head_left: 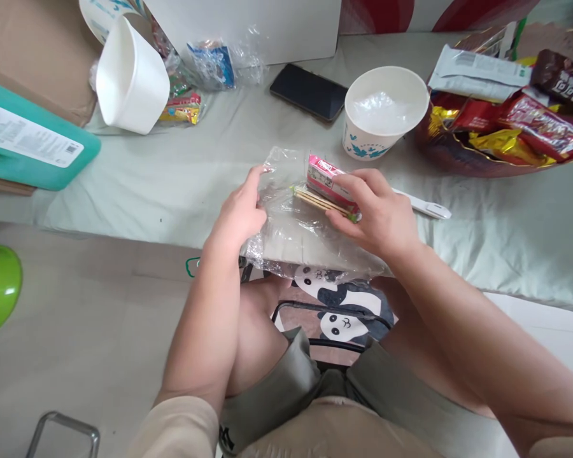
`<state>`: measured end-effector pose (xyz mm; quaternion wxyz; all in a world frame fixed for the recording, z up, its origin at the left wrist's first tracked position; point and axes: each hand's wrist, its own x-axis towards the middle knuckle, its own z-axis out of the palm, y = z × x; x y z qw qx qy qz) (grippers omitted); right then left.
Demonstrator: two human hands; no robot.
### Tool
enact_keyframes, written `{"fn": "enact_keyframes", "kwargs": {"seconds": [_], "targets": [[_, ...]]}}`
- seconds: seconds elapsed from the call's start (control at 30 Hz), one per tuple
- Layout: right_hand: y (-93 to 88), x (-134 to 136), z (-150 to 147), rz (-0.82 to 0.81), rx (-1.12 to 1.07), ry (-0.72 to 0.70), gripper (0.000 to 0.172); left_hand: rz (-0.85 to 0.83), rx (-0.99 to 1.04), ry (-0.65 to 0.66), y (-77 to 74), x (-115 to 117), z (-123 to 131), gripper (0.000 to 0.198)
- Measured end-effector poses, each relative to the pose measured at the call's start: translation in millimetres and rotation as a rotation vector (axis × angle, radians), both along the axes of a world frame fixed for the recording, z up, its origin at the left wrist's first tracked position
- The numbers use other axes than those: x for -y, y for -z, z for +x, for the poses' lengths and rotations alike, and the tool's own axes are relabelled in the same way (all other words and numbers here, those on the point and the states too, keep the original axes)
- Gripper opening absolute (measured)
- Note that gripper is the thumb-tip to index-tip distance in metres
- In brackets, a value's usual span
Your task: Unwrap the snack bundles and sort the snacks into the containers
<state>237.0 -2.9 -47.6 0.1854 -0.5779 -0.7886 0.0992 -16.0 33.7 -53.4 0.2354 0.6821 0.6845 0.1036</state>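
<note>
A crinkled clear plastic bag spreads over the front of the table and hangs past its edge. My left hand grips the bag's left side, with the index finger stretched along it and the thumb lower down. Over the bag's right part, my right hand has its fingers closed on a small pink packet. Just below that packet, a slim pack of thin light-brown sticks touches the thumb. A white plastic strip-like piece sticks out behind my right hand.
A paper tub with clear plastic inside stands beyond my right hand, near a black phone. A bowl of wrapped snacks is at right. Leftward are a tipped white tub, snack packets and a teal container.
</note>
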Motion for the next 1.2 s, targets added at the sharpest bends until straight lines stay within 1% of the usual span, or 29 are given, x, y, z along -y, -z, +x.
{"fn": "enact_keyframes", "kwargs": {"seconds": [0.1, 0.17, 0.23, 0.3, 0.33, 0.4, 0.47, 0.53, 0.57, 0.6, 0.67, 0.73, 0.83, 0.93, 1.0, 1.03, 1.1, 1.13, 1.2], "targets": [[-0.9, 0.2, -0.7, -0.008, 0.034, 0.023, 0.05, -0.007, -0.014, -0.011, 1.1, -1.2, -0.8, 0.087], [-1.1, -0.8, -0.6, -0.023, 0.041, 0.037, 0.054, 0.001, -0.01, -0.008, 3.7, -2.8, -3.4, 0.088], [-1.0, -2.3, 0.6, -0.052, 0.024, 0.02, 0.056, 0.0, -0.009, -0.015, 4.8, -4.8, -6.0, 0.089], [-1.3, -3.6, 3.2, -0.084, -0.007, -0.012, 0.057, 0.011, -0.02, -0.043, 1.2, -6.6, -5.5, 0.089], [-2.1, -4.0, 5.3, -0.093, -0.027, -0.025, 0.057, 0.044, -0.023, -0.07, -2.9, -7.2, -3.1, 0.087], [-5.6, -4.4, 11.1, -0.072, -0.082, -0.044, 0.055, 0.173, -0.002, -0.145, -14.3, -7.2, 7.3, 0.076], [-11.4, -4.7, 18.8, 0.0, -0.149, -0.048, 0.054, 0.322, 0.068, -0.183, -25.5, -6.1, 24.8, 0.053], [-18.9, -5.8, 27.8, 0.106, -0.196, -0.009, 0.054, 0.378, 0.171, -0.115, -31.0, -5.0, 47.1, 0.028], [-22.8, -6.7, 32.4, 0.153, -0.202, 0.026, 0.054, 0.366, 0.225, -0.053, -30.9, -4.7, 59.0, 0.02], [-26.8, -7.7, 36.7, 0.186, -0.192, 0.066, 0.056, 0.339, 0.276, 0.009, -29.2, -4.8, 70.8, 0.017], [-34.2, -9.6, 44.4, 0.208, -0.141, 0.151, 0.06, 0.289, 0.346, 0.132, -23.1, -5.4, 92.7, 0.019], [-40.4, -10.3, 50.3, 0.198, -0.084, 0.227, 0.065, 0.282, 0.413, 0.234, -17.8, -5.8, 111.4, 0.024], [-46.7, -8.7, 58.5, 0.23, -0.076, 0.32, 0.067, 0.286, 0.566, 0.325, -16.6, -5.1, 134.0, 0.024], [-47.0, -10.2, 74.6, 0.318, -0.163, 0.404, 0.064, 0.212, 0.812, 0.322, -18.5, -4.5, 152.6, 0.021], [-41.9, -17.5, 93.8, 0.435, -0.253, 0.412, 0.06, 0.133, 0.981, 0.294, -17.9, -5.4, 164.0, 0.021], [-37.6, -23.3, 105.7, 0.519, -0.309, 0.388, 0.058, 0.091, 1.058, 0.283, -16.9, -6.2, 169.7, 0.022], [-26.7, -37.0, 130.8, 0.725, -0.435, 0.285, 0.054, -0.007, 1.213, 0.255, -15.1, -7.9, 181.0, 0.024], [-20.9, -43.5, 142.5, 0.8, -0.484, 0.246, 0.055, -0.074, 1.297, 0.235, -14.8, -8.5, 186.8, 0.026], [-11.1, -52.4, 160.6, 0.916, -0.532, 0.208, 0.062, -0.234, 1.468, 0.191, -16.4, -8.5, 198.4, 0.031]]}}
